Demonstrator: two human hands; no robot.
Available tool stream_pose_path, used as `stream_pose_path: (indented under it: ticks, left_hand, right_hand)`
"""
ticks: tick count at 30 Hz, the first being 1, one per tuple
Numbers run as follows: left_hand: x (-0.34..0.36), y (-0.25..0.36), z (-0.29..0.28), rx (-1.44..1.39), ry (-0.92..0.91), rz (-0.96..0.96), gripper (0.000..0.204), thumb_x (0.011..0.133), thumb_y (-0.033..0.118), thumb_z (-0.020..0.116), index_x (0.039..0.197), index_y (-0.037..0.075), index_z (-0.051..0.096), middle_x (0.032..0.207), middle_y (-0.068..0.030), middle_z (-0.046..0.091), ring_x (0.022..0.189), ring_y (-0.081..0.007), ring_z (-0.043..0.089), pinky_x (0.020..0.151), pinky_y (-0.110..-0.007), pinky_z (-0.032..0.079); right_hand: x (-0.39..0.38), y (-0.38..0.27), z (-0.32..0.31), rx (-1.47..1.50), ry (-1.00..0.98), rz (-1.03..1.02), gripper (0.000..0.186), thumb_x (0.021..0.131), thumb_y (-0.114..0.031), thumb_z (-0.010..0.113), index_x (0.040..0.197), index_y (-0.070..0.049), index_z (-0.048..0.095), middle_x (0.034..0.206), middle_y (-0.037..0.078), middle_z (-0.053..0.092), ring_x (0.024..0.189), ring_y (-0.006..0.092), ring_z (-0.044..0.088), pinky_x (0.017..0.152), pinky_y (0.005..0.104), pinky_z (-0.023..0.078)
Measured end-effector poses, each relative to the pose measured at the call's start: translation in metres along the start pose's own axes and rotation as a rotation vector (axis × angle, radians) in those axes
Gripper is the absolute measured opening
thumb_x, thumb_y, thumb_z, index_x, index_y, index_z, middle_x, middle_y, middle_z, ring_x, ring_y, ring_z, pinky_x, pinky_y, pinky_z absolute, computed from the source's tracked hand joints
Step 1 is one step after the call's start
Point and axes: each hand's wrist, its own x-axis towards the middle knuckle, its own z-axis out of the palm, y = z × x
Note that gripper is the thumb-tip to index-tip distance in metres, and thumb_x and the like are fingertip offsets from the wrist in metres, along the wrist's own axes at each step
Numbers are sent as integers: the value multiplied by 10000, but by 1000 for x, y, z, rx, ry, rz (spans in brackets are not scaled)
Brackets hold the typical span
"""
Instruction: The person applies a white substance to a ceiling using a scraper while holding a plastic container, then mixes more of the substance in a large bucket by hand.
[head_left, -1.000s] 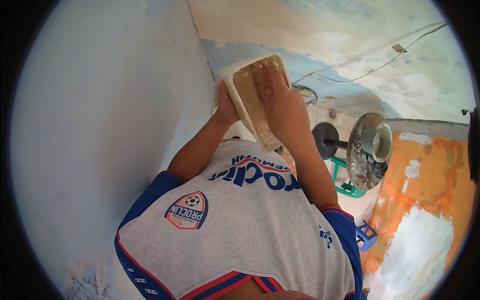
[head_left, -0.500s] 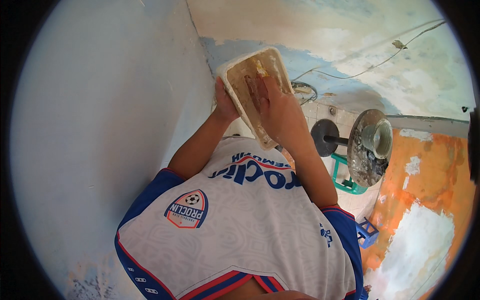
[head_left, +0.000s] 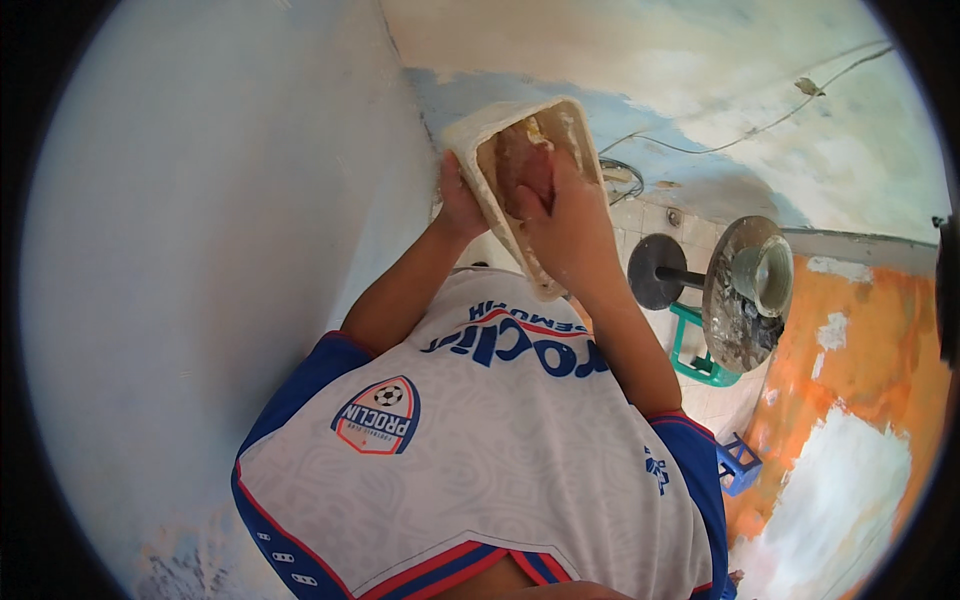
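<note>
Pale-blue wall (head_left: 240, 220) left, patchy orange wall (head_left: 880, 330) right | cream tray (head_left: 482, 124) tilted, far side of white shirt (head_left: 500, 460) | left hand (head_left: 461, 205): fingers closed on tray's left side | right hand (head_left: 566, 226): inside tray, finger hold cannot be determined

Tub (head_left: 487, 208) walls hemming in right hand's (head_left: 568, 222) fingers; far end wall standing just past fingertips. Open mouth leaving way out toward head. Narrow gap showing between fingers and right wall. Left hand (head_left: 463, 205) blocking outer left side; pale blue wall (head_left: 220, 240) rising farther left. Shirt (head_left: 480, 410) filling space bodyward. Right of fingers, air opening until round table (head_left: 724, 295), green stool (head_left: 716, 376).
</note>
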Motion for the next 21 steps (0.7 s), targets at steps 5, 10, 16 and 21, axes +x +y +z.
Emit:
stream_pose_path:
  ticks: [5, 10, 16, 21]
  left_hand:
    - [1, 2, 6, 164, 276, -42, 992, 889, 842, 372, 1524, 80, 400, 1487, -119, 487, 1368, -285, 489, 1144, -449, 419]
    - [-1, 2, 2, 171, 229, -48, 984, 895, 838, 370, 1531, 86, 388, 1496, -127, 479, 1373, -293, 485, 1136, -460, 427]
    - [-2, -4, 3, 93, 223, -27, 1018, 864, 876, 380, 1541, 116, 381, 1513, -126, 469, 1380, -305, 482, 1130, -476, 436]
    - [-4, -7, -7, 10, 189, -25, 1034, 850, 889, 387, 1546, 125, 374, 1518, -117, 469, 1382, -306, 481, 1133, -483, 434]
  right_hand:
    - [-6, 5, -3, 48, 35, 46, 216, 888, -115, 663, 1044, 34, 639, 825, 266, 681, 780, 446, 678, 708, 474, 525]
    - [-3, 10, 8, -47, 26, -59, 141, 880, -75, 641, 998, 3, 650, 769, 273, 648, 772, 462, 659, 680, 493, 511]
    - [-12, 6, -3, -68, 105, -123, 94, 879, -66, 640, 951, -5, 636, 733, 267, 635, 745, 481, 644, 645, 510, 497]
    - [-10, 8, -6, 14, -10, -19, 147, 881, -71, 648, 1015, -11, 661, 773, 281, 643, 791, 479, 651, 690, 506, 504]
